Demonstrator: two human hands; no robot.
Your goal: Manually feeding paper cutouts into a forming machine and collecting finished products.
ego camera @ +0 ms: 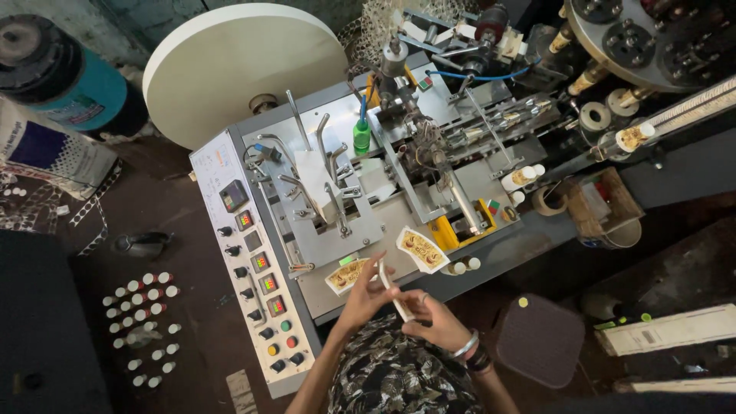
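Nearest me: my right hand (437,320), bangles at the wrist, and my left hand (366,295) pinch a flat white paper blank (392,291) between the fingers, edge-on, above the machine's front edge. Just beyond, two printed fan-shaped cup blanks (422,250) lie on the grey machine bed (399,222). Control panel (257,268) left. Farthest, the big white paper reel (238,69).

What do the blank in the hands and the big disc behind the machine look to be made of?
The blank, held by both hands, left hand and right hand: thin matte white paper or card, apparently. The disc: likely a wound paper roll, its face flat, matte and off-white.
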